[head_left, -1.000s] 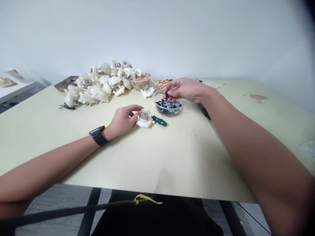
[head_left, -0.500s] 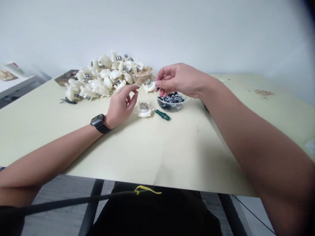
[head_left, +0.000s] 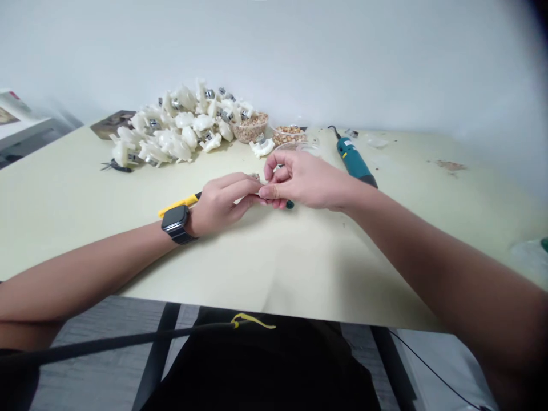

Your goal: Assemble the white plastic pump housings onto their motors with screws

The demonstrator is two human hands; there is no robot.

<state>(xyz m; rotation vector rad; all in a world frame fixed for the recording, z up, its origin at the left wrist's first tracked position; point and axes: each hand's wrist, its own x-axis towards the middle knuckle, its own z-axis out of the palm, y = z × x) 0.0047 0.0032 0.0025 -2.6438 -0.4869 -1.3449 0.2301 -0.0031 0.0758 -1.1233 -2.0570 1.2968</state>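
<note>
Fingers of the left hand (head_left: 223, 201) and right hand (head_left: 306, 180) meet, curled together, over the smooth, pale counter (head_left: 308, 274); whether either grips anything cannot be told. A mostly hidden silvery part (head_left: 256, 176) peeks out just behind the left fingers, and a rounded green handle (head_left: 290, 204) pokes out beside the right. Beyond, glossy cream plastic pieces (head_left: 171, 137) heap unevenly.

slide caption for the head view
Left hand, smartwatch at the wrist, meets right hand over a table before piled white plastic parts and a corded power tool.
</note>
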